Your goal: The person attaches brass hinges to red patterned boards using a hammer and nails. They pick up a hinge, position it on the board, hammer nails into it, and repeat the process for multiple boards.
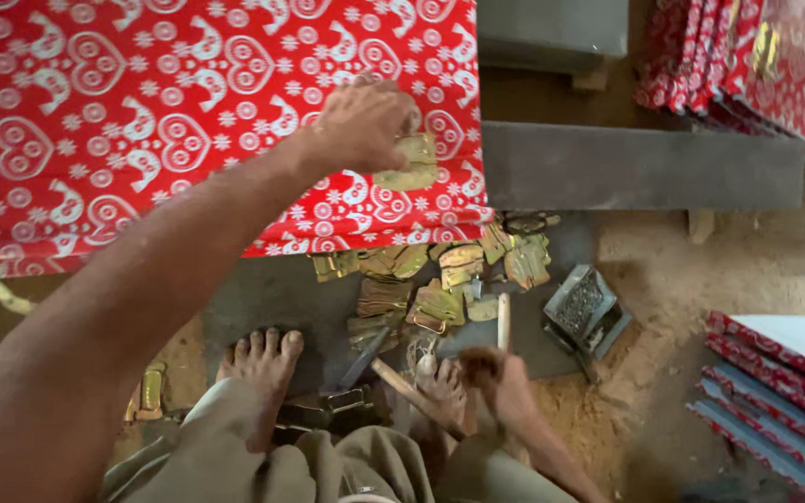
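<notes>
I see my left hand (361, 126) pinching a brass hasp plate (409, 163) flat against the red patterned box (142, 121), my right hand (500, 382) closed round a hammer handle (503, 326) low over the sandy floor (701, 270), beside loose brass fittings (440, 279).

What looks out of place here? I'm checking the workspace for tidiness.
The brass hinge plates lie in a loose jumble on the floor by the bare feet, not in the small nail box or any container.
</notes>
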`<state>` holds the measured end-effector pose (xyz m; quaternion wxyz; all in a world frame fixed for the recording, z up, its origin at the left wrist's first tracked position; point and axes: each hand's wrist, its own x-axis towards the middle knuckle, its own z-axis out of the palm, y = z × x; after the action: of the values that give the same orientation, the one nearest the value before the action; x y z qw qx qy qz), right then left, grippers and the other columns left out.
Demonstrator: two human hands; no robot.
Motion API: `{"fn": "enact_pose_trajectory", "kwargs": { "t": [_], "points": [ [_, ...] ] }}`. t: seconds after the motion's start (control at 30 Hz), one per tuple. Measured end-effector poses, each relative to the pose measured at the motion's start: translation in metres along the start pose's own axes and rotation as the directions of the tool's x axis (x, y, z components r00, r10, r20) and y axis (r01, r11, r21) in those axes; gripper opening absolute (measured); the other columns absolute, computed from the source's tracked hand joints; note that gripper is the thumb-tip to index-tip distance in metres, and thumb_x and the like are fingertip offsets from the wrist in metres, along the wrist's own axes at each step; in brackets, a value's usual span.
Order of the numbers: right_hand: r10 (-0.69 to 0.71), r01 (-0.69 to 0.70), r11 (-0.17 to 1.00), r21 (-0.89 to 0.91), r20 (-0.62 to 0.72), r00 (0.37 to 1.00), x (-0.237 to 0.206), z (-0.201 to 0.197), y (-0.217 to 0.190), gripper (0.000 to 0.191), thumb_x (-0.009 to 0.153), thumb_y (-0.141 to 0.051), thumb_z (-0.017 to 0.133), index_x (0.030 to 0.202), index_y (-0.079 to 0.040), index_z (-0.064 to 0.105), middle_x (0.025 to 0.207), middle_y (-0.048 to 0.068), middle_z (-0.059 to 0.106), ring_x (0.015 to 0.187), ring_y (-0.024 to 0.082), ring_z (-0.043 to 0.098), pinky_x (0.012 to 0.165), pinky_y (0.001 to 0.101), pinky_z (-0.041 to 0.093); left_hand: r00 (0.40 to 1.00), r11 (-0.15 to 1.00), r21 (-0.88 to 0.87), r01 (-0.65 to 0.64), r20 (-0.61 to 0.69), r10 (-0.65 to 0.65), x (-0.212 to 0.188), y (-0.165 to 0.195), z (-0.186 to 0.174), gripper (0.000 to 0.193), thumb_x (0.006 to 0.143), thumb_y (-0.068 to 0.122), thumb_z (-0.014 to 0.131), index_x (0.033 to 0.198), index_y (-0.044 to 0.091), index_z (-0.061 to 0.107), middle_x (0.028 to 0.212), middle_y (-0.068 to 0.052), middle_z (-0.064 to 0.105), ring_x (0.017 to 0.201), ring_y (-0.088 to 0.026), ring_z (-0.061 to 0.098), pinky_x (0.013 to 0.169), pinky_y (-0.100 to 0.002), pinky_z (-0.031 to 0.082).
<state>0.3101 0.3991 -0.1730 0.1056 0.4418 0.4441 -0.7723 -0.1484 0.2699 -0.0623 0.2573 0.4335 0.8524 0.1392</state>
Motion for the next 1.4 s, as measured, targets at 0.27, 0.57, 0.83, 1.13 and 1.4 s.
{"fn": "enact_pose_trajectory", "kwargs": {
  "t": [0.27, 0.57, 0.83, 1.13, 1.4],
  "points": [
    [0.079, -0.086, 0.927, -0.364, -0.033, 0.996, -0.007, 0.016, -0.037, 0.018, 0.092, -0.003, 0.067, 0.107, 0.008, 0.068, 0.089, 0.014, 0.076, 0.073, 0.020, 0.073, 0.067, 0.0356, 0.062, 0.965, 0.994, 0.074, -0.086, -0.241, 0.101, -0.044, 0.014, 0.040, 0.032, 0.100, 0.011, 0.060, 0.131, 0.005, 0.063, 0.128, -0.018, 0.067, 0.119, -0.032, 0.062, 0.096, -0.047, 0.056],
    [-0.019, 0.028, 0.881, -0.473, 0.024, 1.000, -0.005, 0.060, -0.071, 0.015, 0.085, 0.002, 0.073, 0.100, 0.003, 0.074, 0.085, 0.008, 0.076, 0.074, 0.014, 0.072, 0.068, 0.0288, 0.060, 0.886, 0.858, 0.452, -0.243, -0.256, 0.386, -0.117, 0.027, 0.046, 0.084, 0.079, 0.023, 0.073, 0.155, 0.020, 0.038, 0.160, -0.027, 0.030, 0.146, -0.043, 0.036, 0.121, -0.057, 0.030],
    [-0.258, 0.401, 0.797, -0.451, 0.347, 0.902, 0.015, 0.132, -0.171, 0.015, 0.101, -0.011, 0.063, 0.099, 0.003, 0.069, 0.086, 0.011, 0.073, 0.075, 0.016, 0.069, 0.066, 0.0316, 0.057, 0.745, 0.876, 0.297, -0.380, -0.463, 0.480, -0.158, 0.054, -0.067, 0.075, 0.078, 0.003, 0.075, 0.147, 0.008, 0.047, 0.151, -0.031, 0.038, 0.131, -0.047, 0.052, 0.105, -0.054, 0.047],
    [-0.657, 0.853, 0.145, -0.501, 0.596, 0.462, 0.103, 0.182, -0.195, 0.043, 0.095, -0.006, 0.072, 0.133, 0.001, 0.054, 0.133, 0.018, 0.059, 0.125, 0.032, 0.055, 0.106, 0.0444, 0.045, 0.714, 0.860, 0.255, -0.443, -0.480, 0.510, -0.183, 0.078, -0.135, 0.065, 0.082, 0.005, 0.076, 0.141, 0.006, 0.049, 0.137, -0.026, 0.047, 0.119, -0.045, 0.057, 0.096, -0.053, 0.050],
    [-0.585, 0.745, 0.213, -0.633, 0.527, 0.616, 0.174, 0.107, -0.147, 0.042, 0.107, -0.014, 0.063, 0.145, -0.020, 0.046, 0.142, 0.009, 0.063, 0.132, 0.027, 0.061, 0.110, 0.0428, 0.050, 0.757, 0.886, 0.157, -0.436, -0.468, 0.456, -0.190, 0.053, -0.112, 0.063, 0.088, 0.005, 0.073, 0.145, 0.003, 0.047, 0.127, -0.025, 0.054, 0.118, -0.045, 0.058, 0.096, -0.055, 0.048]
  ]
}}
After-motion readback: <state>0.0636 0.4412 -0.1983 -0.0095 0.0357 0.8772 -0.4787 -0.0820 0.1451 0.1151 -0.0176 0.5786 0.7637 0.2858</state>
